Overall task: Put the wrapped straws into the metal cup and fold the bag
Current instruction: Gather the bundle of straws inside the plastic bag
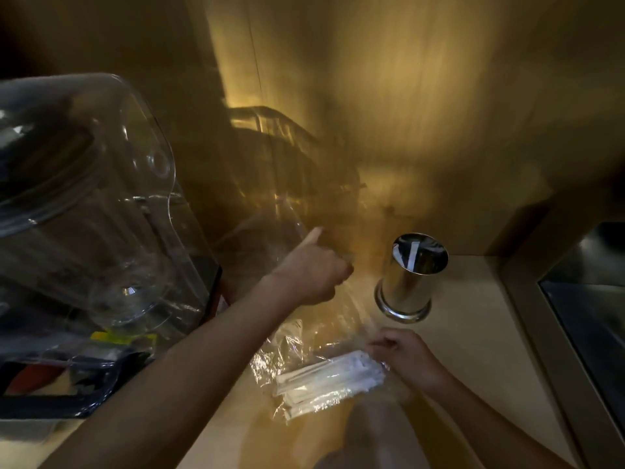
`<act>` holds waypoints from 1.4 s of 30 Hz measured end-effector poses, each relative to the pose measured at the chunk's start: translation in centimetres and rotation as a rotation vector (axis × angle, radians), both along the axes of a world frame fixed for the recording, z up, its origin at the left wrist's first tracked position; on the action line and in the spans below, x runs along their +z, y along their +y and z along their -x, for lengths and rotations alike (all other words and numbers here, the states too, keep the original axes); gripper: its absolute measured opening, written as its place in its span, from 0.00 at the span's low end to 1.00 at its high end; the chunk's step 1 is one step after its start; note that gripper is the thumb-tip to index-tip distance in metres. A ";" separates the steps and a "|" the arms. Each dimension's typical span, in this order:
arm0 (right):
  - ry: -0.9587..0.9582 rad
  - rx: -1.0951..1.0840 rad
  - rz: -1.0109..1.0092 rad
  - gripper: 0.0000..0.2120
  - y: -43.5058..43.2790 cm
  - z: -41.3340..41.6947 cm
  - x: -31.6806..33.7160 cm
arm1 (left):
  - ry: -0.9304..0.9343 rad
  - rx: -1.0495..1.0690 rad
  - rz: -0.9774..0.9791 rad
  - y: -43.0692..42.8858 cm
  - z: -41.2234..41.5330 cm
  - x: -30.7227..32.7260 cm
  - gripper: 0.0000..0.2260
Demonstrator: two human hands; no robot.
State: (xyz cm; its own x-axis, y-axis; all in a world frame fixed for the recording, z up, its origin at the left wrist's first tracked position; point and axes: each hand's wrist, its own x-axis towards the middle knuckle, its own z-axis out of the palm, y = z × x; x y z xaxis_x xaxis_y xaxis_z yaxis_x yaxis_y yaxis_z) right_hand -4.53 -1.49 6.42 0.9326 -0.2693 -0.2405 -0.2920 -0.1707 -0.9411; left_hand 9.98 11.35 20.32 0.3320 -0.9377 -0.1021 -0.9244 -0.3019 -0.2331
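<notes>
A clear plastic bag (287,353) lies on the wooden counter, stretched from the back left to the front. A bundle of white wrapped straws (328,380) lies inside its near end. My left hand (313,269) is closed on the bag's far, open end, with one finger pointing up. My right hand (406,357) grips the near part of the bag at the right end of the straw bundle. The metal cup (411,279) stands upright to the right of the bag, between and beyond my hands. One white straw shows inside it.
A large clear plastic dome cover (84,204) over a dark appliance fills the left side. A wooden wall rises behind the counter (473,350). A dark glass or metal panel (592,316) borders the counter on the right.
</notes>
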 end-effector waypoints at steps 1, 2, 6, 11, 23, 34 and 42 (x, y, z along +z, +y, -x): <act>0.014 -0.033 -0.044 0.11 -0.2 0.3 -0.3 | 0.016 0.014 0.048 0.1 -0.3 0.6 0.07; 0.015 -0.067 -0.057 0.08 -0.5 0.5 -0.6 | 0.031 0.021 0.099 0.2 -0.5 1.1 0.06; -0.048 -0.156 -0.072 0.04 -1.0 0.2 -0.1 | 0.061 0.068 0.150 0.0 -1.0 2.5 0.06; -0.081 -0.181 -0.066 0.11 -2.2 0.3 1.4 | 0.036 0.139 0.161 0.2 -2.1 3.5 0.05; -0.171 -0.362 0.017 0.12 -3.3 1.1 4.3 | 0.201 0.242 0.263 2.0 -2.9 5.1 0.06; -0.260 -0.403 0.164 0.08 -5.3 1.1 7.3 | 0.407 0.320 0.240 3.3 -3.2 2.2 0.05; -0.357 -0.567 0.142 0.03 -6.6 2.6 8.4 | 0.483 0.203 0.308 2.5 -3.0 2.9 0.04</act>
State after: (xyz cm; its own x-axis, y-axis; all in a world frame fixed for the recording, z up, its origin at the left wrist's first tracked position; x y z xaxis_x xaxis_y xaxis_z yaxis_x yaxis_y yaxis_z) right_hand -7.09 -8.08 14.86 0.6540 -0.7454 0.1290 -0.0487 -0.2116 -0.9761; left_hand 13.01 13.85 23.17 0.4915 -0.8707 -0.0197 -0.8205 -0.4705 0.3247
